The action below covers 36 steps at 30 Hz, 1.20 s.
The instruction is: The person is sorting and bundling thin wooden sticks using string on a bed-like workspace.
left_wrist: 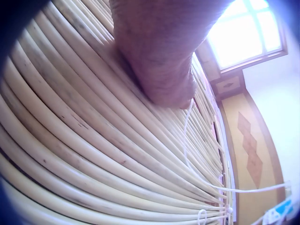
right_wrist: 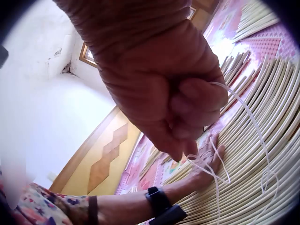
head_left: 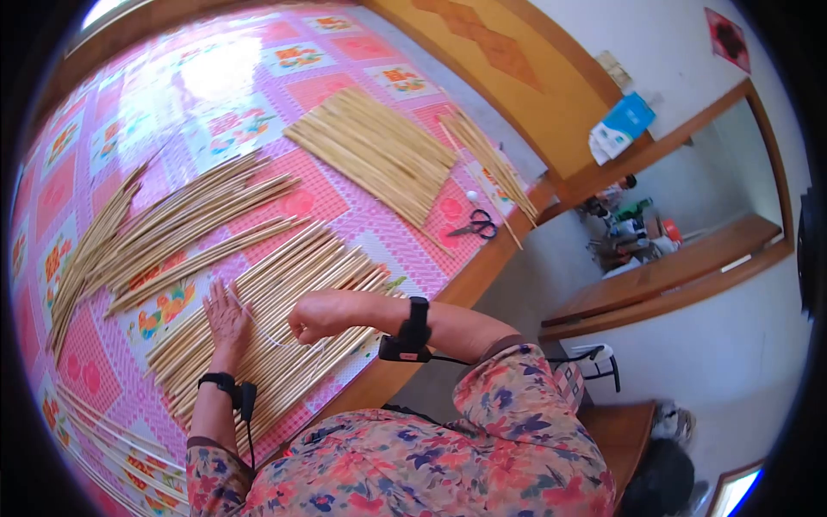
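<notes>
The right grip [head_left: 323, 314] is curled, pinching a thin white string [left_wrist: 248, 191] above the row of slender, round, pale tan stalks [head_left: 276, 379]. The left grip [head_left: 227, 323], fingers extended, presses on that row, which lies on the pink-patterned counter [head_left: 82, 366]. Left of the row lie loose tan stalk bundles [head_left: 189, 211]; beyond it, a flat rectangular tan stalk mat [head_left: 379, 151]; to its right, black-handled scissors [head_left: 475, 227].

Sticks [head_left: 284, 271] are tan, string [left_wrist: 253, 191] wht, tablecloth [head_left: 56, 194] pink/purple w/ checks, shirt [head_left: 413, 465] pink & navy floral.

Sticks [head_left: 284, 280] and scissors [head_left: 473, 228] on table [head_left: 474, 276]
</notes>
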### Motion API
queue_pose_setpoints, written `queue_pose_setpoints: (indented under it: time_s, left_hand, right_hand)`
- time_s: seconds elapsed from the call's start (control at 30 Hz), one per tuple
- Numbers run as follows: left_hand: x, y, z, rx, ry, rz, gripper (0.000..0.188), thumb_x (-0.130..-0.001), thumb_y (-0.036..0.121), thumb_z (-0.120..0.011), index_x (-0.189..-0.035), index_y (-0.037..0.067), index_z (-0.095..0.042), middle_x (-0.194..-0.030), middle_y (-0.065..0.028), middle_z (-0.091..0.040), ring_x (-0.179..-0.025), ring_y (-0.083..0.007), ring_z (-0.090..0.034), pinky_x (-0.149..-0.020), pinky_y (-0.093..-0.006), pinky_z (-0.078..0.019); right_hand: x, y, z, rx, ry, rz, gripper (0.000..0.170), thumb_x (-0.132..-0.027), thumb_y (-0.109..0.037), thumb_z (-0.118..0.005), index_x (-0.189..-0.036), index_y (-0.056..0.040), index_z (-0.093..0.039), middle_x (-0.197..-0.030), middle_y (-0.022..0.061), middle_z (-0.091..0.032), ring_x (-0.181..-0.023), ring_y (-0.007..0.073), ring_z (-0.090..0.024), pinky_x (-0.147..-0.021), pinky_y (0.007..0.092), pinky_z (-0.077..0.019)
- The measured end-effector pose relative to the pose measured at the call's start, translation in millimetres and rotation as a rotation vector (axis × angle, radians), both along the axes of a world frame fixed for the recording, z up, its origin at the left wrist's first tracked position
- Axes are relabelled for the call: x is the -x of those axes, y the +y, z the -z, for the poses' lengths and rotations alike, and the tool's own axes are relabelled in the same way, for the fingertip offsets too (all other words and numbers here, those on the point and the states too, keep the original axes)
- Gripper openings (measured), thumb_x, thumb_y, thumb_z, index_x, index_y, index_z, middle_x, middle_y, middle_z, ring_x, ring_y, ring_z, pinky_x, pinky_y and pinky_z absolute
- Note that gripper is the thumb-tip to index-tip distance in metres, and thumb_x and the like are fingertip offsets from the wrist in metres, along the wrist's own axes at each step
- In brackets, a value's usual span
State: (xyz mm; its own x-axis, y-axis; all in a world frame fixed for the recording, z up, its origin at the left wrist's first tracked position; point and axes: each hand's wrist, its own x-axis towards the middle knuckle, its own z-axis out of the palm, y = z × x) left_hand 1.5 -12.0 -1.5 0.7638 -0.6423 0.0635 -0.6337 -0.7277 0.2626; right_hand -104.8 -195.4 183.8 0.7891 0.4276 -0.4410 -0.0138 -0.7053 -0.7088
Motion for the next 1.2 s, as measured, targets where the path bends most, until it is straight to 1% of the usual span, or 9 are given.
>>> queue_pose_setpoints:
  time_s: [0.13, 0.4, 0.73, 0.8, 0.9, 0.97, 1.0, 1.07, 1.2]
  left_hand:
    - [1, -2, -13, -0.03, 0.04, -0.02, 0.061, -0.083, 0.034, -0.045, -0.132, 0.002, -0.028, -0.14, -0.0202, -0.017, -0.131, -0.0322, -0.011, -0.105, -0.0467, -0.0042]
    - [2, -3, -24, -0.059, 0.097, -0.02, 0.059, -0.082, 0.033, -0.046, -0.13, 0.001, -0.03, -0.138, -0.024, -0.018, -0.13, -0.0352, -0.012, -0.104, -0.0496, -0.0048]
    - [-2, -4, -33, -0.085, 0.101, 0.001, 0.052, -0.08, 0.03, -0.052, -0.125, 0.007, -0.04, -0.138, -0.0235, -0.018, -0.129, -0.0361, -0.015, -0.103, -0.052, -0.0092]
    - [2, 0, -42, -0.08, 0.111, 0.018, 0.049, -0.079, 0.027, -0.054, -0.122, 0.007, -0.043, -0.137, -0.0236, -0.019, -0.129, -0.0362, -0.017, -0.103, -0.0521, -0.0097]
    - [9, 13, -41, -0.036, 0.129, 0.132, 0.03, -0.077, 0.021, -0.056, -0.103, 0.005, -0.055, -0.129, -0.0225, -0.033, -0.124, -0.0366, -0.025, -0.101, -0.0528, -0.0149]
    - [13, 23, -40, 0.079, -0.029, 0.278, 0.014, -0.075, 0.016, -0.057, -0.081, 0.004, -0.059, -0.108, -0.0176, -0.05, -0.109, -0.0337, -0.042, -0.094, -0.0498, -0.0255]
    - [16, 26, -43, 0.077, -0.029, 0.277, 0.014, -0.075, 0.016, -0.057, -0.081, 0.004, -0.059, -0.108, -0.0176, -0.05, -0.109, -0.0337, -0.042, -0.094, -0.0498, -0.0255]
    - [22, 34, -52, 0.225, 0.103, 0.318, 0.012, -0.074, 0.013, -0.058, -0.067, 0.003, -0.056, -0.086, -0.0122, -0.055, -0.088, -0.0302, -0.049, -0.084, -0.0448, -0.0337]
    - [29, 46, -51, 0.245, 0.082, 0.256, 0.015, -0.073, 0.014, -0.059, -0.063, 0.003, -0.055, -0.074, -0.0118, -0.054, -0.077, -0.03, -0.051, -0.074, -0.0427, -0.0374]
  right_hand:
    - [3, -9, 6, 0.006, -0.329, 0.21, 0.022, -0.073, -0.022, -0.06, -0.087, -0.0061, -0.064, -0.079, 0.0135, -0.062, -0.075, 0.0292, -0.06, -0.067, 0.0381, -0.0457]
    - [-2, -3, -30, 0.099, -0.395, 0.352, 0.024, -0.077, -0.022, -0.057, -0.092, -0.0047, -0.059, -0.084, 0.0159, -0.062, -0.081, 0.0317, -0.059, -0.073, 0.0379, -0.0458]
    - [2, -22, -1, -0.039, -0.625, 0.477, 0.028, -0.077, -0.009, -0.046, -0.103, 0.0022, -0.05, -0.079, 0.0186, -0.061, -0.08, 0.0328, -0.059, -0.073, 0.0387, -0.0462]
    - [3, -22, -14, -0.121, -0.506, 0.535, 0.028, -0.077, -0.007, -0.044, -0.103, 0.0027, -0.05, -0.077, 0.0176, -0.061, -0.078, 0.0311, -0.06, -0.072, 0.0381, -0.0465]
    - [3, -25, -14, -0.22, -0.385, 0.588, 0.028, -0.078, -0.005, -0.042, -0.103, 0.0034, -0.049, -0.073, 0.0145, -0.06, -0.071, 0.0259, -0.06, -0.067, 0.0358, -0.0476]
    - [6, -28, -10, -0.238, -0.385, 0.589, 0.027, -0.078, -0.005, -0.042, -0.103, 0.0035, -0.05, -0.07, 0.0125, -0.06, -0.067, 0.0223, -0.06, -0.063, 0.034, -0.0483]
    - [8, -28, -8, -0.29, -0.303, 0.626, 0.026, -0.08, -0.007, -0.042, -0.102, 0.0031, -0.05, -0.07, 0.0106, -0.06, -0.063, 0.019, -0.059, -0.059, 0.0318, -0.0485]
    - [10, -29, -5, -0.341, -0.223, 0.661, 0.024, -0.081, -0.008, -0.043, -0.101, 0.0027, -0.051, -0.069, 0.0087, -0.059, -0.06, 0.0156, -0.057, -0.054, 0.0297, -0.0487]
    - [14, -27, -6, -0.439, -0.136, 0.707, 0.022, -0.083, -0.012, -0.045, -0.099, 0.0008, -0.052, -0.067, 0.0055, -0.057, -0.054, 0.0101, -0.054, -0.045, 0.0242, -0.0474]
